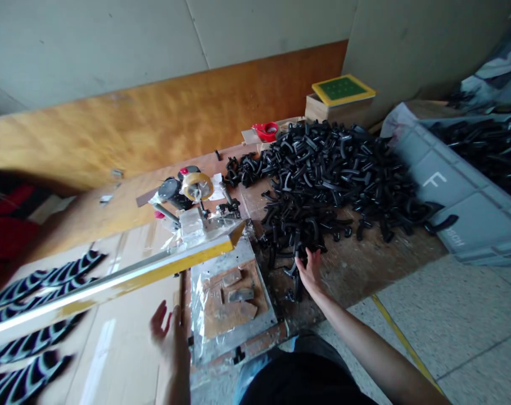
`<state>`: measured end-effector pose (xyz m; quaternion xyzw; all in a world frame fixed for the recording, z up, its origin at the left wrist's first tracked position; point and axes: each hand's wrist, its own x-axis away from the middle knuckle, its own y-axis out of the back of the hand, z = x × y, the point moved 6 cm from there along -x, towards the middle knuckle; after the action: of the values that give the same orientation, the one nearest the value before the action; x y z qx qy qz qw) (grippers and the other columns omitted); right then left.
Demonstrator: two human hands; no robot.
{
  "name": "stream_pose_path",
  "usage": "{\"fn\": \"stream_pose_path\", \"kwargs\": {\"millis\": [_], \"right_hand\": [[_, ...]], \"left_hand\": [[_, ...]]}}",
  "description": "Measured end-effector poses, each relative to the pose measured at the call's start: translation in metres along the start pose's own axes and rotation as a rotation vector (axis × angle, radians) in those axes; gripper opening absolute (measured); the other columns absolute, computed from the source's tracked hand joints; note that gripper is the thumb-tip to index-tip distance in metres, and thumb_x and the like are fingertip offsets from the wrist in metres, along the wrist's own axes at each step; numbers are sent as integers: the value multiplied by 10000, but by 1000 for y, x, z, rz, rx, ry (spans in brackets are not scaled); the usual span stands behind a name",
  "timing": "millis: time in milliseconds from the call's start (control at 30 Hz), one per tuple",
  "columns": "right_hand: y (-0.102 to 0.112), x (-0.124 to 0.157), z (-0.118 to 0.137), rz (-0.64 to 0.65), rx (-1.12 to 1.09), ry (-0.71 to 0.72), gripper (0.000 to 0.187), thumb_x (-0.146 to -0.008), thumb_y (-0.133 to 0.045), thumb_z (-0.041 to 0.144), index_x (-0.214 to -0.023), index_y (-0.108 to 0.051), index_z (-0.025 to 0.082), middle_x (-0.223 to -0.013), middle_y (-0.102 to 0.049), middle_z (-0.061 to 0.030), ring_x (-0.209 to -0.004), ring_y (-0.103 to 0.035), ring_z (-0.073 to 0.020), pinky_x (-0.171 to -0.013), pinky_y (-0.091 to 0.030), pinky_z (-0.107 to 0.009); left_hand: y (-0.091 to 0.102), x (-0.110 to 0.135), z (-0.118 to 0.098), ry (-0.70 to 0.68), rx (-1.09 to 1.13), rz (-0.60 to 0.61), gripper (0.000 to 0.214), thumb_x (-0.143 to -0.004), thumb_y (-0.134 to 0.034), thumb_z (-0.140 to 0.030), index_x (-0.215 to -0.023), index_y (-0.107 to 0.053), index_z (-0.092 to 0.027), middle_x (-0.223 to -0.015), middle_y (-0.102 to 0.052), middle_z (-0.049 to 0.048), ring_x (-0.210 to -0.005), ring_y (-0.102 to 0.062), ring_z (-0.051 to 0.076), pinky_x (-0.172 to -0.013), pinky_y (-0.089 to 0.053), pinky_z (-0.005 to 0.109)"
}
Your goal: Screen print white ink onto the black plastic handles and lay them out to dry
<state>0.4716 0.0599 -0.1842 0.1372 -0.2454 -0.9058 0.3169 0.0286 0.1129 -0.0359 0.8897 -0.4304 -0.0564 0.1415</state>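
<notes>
Where your right hand (310, 274) reaches: wide open, touching black curved pieces (318, 191), likely light, stiff.
Left hand (168, 337): open, empty.
Best hold: one piece, at its curve.

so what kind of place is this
Probably a small workshop doing hand work: a big heap of black curved moulded parts on a wooden bench, a grey crate, and a yellow-barred bench fixture.

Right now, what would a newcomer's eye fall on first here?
The large heap of black curved parts fills the bench's middle, with the right hand touching its near edge. At left, a long yellow bar crosses the view over striped curved pieces, near the raised left hand.
</notes>
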Motion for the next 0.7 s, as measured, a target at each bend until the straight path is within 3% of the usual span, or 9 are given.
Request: {"fn": "stream_pose_path", "kwargs": {"millis": [100,200,300,400,500,533,600,700], "right_hand": [[25,-24,15,-2,44,141,435,-879,-443,525,-1091,-622,190,-1145,-618,-145,-1139,-526,-284,-1012,-387,-467],[50,-76,23,-80,150,81,417,-877,-478,462,-1114,-603,143,-1037,-646,-153,-1001,-577,-272,-946,-432,-444],[49,-124,30,48,304,-38,500,-841,-561,360,-1291,-526,145,-1114,-641,-158,-1013,-595,-281,-898,-457,-425],[40,-138,45,96,416,-70,488,-846,-519,233,-1327,-534,151,-1148,-631,-165,-1024,-604,-287,-890,-460,-415],[25,-103,85,75,402,157,433,-882,-452,205,-1288,-590,141,-1136,-620,-160,-1019,-604,-274,-913,-455,-401],[13,-78,104,150,364,299,421,-897,-441,209,-1282,-602,157,-1133,-618,-144,-1004,-605,-258,-909,-461,-385],[-20,-12,145,429,266,614,399,-925,-430,205,-1279,-614,199,-1098,-625,-99,-967,-605,-214,-893,-473,-338],[-64,87,194,762,236,983,393,-947,-413,151,-1264,-631,234,-1033,-622,-62,-948,-576,-174,-873,-467,-288]], "left_hand": [[-5,2,-9,-45,-21,36,532,-667,-711,-460,-1126,-646,-199,-1177,-613,84,-1105,-570,278,-943,-451,441],[1,-11,-15,-117,11,27,480,-691,-705,-440,-1097,-659,-187,-1124,-638,76,-1060,-589,247,-975,-426,438],[10,-28,-27,-201,114,29,461,-690,-721,-413,-1083,-652,-182,-1038,-659,50,-1002,-604,202,-988,-416,419],[19,-43,-50,-220,220,63,473,-692,-726,-376,-1116,-629,-190,-929,-660,15,-857,-619,144,-895,-468,358],[24,-52,-84,-231,330,117,441,-718,-711,-371,-1102,-597,-187,-783,-620,-28,-690,-594,96,-742,-497,277],[25,-54,-97,-253,374,141,394,-745,-688,-389,-1065,-586,-184,-717,-595,-43,-633,-571,86,-678,-489,249],[23,-57,-120,-308,460,206,301,-819,-606,-442,-961,-560,-180,-596,-539,-63,-522,-507,75,-561,-442,210],[17,-63,-141,-349,527,291,321,-887,-489,-490,-804,-517,-181,-490,-477,-68,-422,-425,69,-481,-385,200]]}}
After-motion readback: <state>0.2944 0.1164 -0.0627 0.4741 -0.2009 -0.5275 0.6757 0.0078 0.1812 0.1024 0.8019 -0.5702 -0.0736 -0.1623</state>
